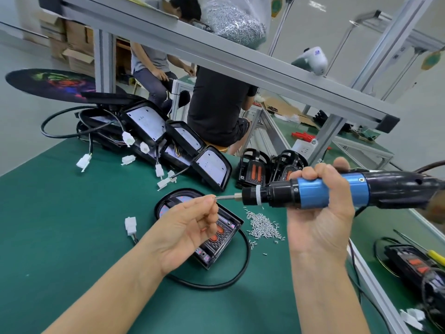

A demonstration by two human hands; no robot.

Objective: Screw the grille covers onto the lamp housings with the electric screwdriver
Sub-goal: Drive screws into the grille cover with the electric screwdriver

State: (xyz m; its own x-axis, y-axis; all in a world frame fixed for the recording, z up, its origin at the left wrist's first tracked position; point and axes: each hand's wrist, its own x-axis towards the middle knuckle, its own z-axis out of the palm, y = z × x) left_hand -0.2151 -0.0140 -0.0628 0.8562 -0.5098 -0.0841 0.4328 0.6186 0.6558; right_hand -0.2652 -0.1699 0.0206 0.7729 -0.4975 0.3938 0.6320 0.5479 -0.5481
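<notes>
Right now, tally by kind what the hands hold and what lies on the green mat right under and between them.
Electric screwdriver, in the right hand: 1
Screw, pinched by the left hand at the bit: 1
Lamp housing with grille cover, under the left hand: 1
Pile of loose screws, between the hands: 1
Total: 4

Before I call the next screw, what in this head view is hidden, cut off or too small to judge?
- Tiny screw at the bit tip: left hand fingertips cover it; seating unclear.
- Black lamp housing with grille cover: left hand hides its middle, so the screw holes cannot be counted.
- Blue-and-black electric screwdriver: rear cut off by the right edge; right hand covers part of its grip.
- Loose silver screw pile: too small to tell types.
</notes>
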